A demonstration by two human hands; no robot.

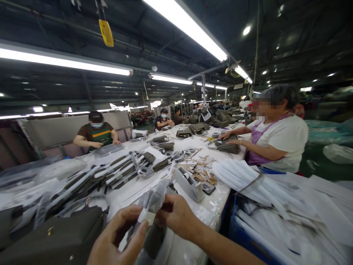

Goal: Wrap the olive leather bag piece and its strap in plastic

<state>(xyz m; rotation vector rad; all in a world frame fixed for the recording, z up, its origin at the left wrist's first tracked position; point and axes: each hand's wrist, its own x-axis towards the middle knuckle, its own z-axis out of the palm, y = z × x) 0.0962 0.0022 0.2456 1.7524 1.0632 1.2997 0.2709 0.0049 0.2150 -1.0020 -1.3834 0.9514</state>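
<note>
My left hand [119,235] is closed, thumb and fingers pinching a strip wrapped in clear plastic [157,197] at a small white band [149,217] around it. From the other side, my right hand [179,215] grips the same plastic-wrapped strip with its fingertips, which are partly hidden behind it. An olive-grey piece [154,241] shows under the plastic below the band; whether it joins the strip I cannot tell. At the lower left lies an olive-grey handbag [57,235] with small gold-coloured fittings. Just beyond my right hand stands a grey tape dispenser [189,184].
Plastic-wrapped straps [118,171] are heaped on the left of the table. Brown paper scraps [205,169] lie past the dispenser. A blue crate [248,235] with white foam rolls [248,180] stands right. One co-worker [284,140] handles a bag there; others sit across.
</note>
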